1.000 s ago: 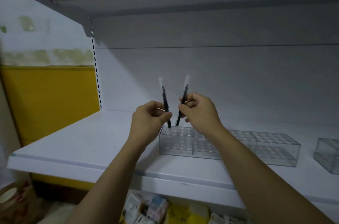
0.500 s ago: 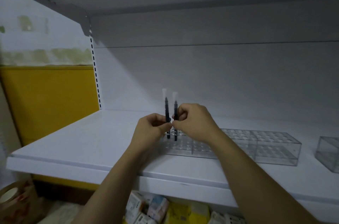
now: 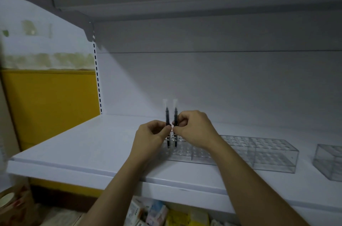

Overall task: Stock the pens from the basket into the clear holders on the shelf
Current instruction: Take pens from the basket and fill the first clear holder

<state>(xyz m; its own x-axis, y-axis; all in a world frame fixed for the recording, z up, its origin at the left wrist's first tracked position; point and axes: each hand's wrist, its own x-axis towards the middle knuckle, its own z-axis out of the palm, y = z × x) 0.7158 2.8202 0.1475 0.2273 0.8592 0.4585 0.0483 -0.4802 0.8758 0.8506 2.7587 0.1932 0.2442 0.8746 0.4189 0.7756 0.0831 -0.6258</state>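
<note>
Our left hand point(image 3: 150, 136) pinches 1 dark pen point(image 3: 167, 116) between curled thumb and fingers; our right hand point(image 3: 194, 129) pinches the other pen point(image 3: 175, 116) just beside it. Both stand upright, lower ends in the left end of the long clear holder point(image 3: 259, 153), which our knuckles partly hide, near the front edge of the shelf point(image 3: 83, 151). A 2nd holder point(image 3: 329, 161) sits by the right edge.

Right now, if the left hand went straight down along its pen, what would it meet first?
Likely the top of the clear holder, left end: the left hand pinches a pen whose lower end sits in a hole there.
</note>
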